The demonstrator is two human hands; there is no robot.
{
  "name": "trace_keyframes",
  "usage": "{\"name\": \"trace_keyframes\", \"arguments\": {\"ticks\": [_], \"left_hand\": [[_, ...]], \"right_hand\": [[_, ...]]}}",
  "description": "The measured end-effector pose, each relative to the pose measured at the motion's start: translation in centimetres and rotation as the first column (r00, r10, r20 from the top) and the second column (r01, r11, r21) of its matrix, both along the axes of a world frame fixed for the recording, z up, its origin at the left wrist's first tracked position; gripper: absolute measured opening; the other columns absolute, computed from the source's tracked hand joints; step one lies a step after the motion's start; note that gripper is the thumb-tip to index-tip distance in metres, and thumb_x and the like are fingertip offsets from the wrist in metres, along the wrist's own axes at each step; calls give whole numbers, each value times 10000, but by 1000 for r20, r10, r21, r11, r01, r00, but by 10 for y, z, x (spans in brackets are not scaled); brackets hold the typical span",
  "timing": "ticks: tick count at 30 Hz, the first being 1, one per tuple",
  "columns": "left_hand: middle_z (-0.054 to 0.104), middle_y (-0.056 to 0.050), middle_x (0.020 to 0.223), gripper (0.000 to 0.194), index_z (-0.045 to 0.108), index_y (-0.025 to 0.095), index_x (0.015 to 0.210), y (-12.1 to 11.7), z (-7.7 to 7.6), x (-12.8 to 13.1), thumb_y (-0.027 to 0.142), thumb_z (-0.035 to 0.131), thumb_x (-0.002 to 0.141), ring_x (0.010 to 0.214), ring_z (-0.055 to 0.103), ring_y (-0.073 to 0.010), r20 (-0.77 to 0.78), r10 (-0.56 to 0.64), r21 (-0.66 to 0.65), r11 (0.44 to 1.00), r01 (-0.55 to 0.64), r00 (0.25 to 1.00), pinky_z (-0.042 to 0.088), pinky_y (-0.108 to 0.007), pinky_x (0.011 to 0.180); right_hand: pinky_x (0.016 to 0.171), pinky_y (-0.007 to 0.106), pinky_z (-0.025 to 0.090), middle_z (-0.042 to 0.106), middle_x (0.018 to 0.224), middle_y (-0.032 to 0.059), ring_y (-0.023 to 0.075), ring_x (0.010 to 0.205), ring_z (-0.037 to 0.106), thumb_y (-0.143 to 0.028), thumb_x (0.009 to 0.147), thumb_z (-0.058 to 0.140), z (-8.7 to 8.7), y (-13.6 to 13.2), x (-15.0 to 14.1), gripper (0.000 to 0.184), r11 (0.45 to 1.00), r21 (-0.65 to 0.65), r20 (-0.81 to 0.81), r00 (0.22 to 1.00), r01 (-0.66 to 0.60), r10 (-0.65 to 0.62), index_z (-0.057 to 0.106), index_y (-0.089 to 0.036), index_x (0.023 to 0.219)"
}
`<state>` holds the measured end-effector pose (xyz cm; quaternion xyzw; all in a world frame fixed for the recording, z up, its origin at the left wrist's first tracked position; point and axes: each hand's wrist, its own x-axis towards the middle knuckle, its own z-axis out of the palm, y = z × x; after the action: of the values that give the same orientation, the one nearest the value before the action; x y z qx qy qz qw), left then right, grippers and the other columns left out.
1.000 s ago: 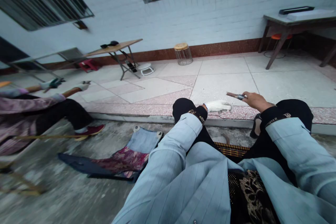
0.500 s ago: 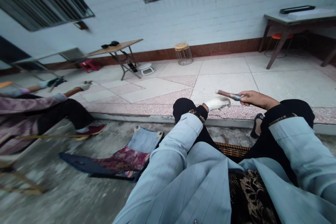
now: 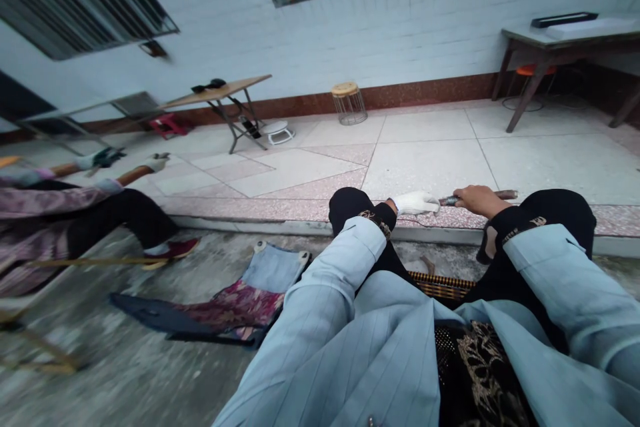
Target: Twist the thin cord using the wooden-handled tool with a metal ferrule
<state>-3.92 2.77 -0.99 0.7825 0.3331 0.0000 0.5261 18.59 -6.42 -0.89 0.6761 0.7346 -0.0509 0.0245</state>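
Observation:
My right hand (image 3: 479, 201), bare, is wrapped around a short brown stick (image 3: 507, 194). One end of the stick pokes out to the right of my fist. The other end, with a silvery wrapping (image 3: 449, 201), points left toward my other hand. My left hand (image 3: 416, 202) wears a white glove and rests by my left knee, its fingers closed and their tips at the wrapped end. What those fingers hold, if anything, is hidden. A thin dark strand (image 3: 417, 221) runs just below the glove.
A tiled step (image 3: 310, 203) edges the concrete floor before me. To my left lies a chair-like seat with patterned cloth (image 3: 240, 307); beyond it sits another person with gloved hands (image 3: 157, 161). A wire stool (image 3: 349, 103), folding table (image 3: 225, 90) and desk (image 3: 565, 40) stand along the wall.
The stick has turned around in my right hand: its bare end pointed left before and now points right. My right hand has shifted slightly; my gloved left hand has stayed almost in place.

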Motion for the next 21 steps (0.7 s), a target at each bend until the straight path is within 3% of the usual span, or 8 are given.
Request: {"name": "trace_keyframes", "arguments": {"ticks": [3,5,9,11,15,17,19,21], "left_hand": [[555,-62,540,385,744,214,860,0,1,-2,553,671,693,687,573,-230,-38,47,-3,999,-48,998,478,-364,697],[562,-67,550,357,744,211,862,-1,2,-4,523,689,698,695,577,-234,-42,68,4,998,-68,997,478,-366,692],[587,-77,602,321,742,204,869,-6,9,-6,494,691,741,698,584,-229,6,77,28,997,-77,997,476,-356,654],[602,-74,643,328,740,203,901,-11,13,-4,496,670,771,709,585,-222,36,75,39,996,-77,997,482,-346,653],[608,-65,710,347,730,207,934,-21,17,4,515,605,831,696,567,-187,89,32,64,997,-38,996,508,-326,682],[605,-67,725,358,728,209,930,-23,16,6,528,597,836,684,561,-180,88,-11,79,997,4,996,519,-328,687],[606,-73,720,360,732,213,916,-21,14,4,540,623,811,682,569,-191,81,-20,113,994,11,997,522,-342,673],[601,-79,681,360,739,214,877,-16,9,1,549,653,776,674,579,-211,87,7,162,987,-21,996,514,-361,643]], "right_hand": [[747,347,432,735,996,112,300,959,656,-315,843,625,-2,-2,-2,234,985,-115,-40,991,-131,127,745,-268,1039],[742,336,436,748,961,74,288,931,658,-304,800,666,0,-3,-1,244,960,-171,-193,963,-223,190,762,-292,1024],[762,310,450,748,969,20,239,884,642,-399,771,690,9,-6,3,339,886,-198,-605,763,-420,227,758,-286,1084],[749,303,455,736,960,28,215,845,628,-450,769,683,15,-7,6,409,891,-153,-720,666,-428,197,745,-245,1118],[661,291,459,702,830,59,170,702,581,-494,784,645,19,0,11,484,994,13,-839,539,-108,70,711,-163,1130],[625,282,455,695,820,72,153,651,558,-488,806,616,16,6,15,471,994,74,-871,490,76,28,692,-144,1118],[601,274,447,699,832,83,147,628,554,-454,834,586,12,11,19,440,979,77,-860,509,186,-29,677,-131,1119],[600,276,440,710,850,90,161,646,580,-419,860,558,9,12,22,409,962,68,-775,622,263,-115,669,-136,1134]]}}
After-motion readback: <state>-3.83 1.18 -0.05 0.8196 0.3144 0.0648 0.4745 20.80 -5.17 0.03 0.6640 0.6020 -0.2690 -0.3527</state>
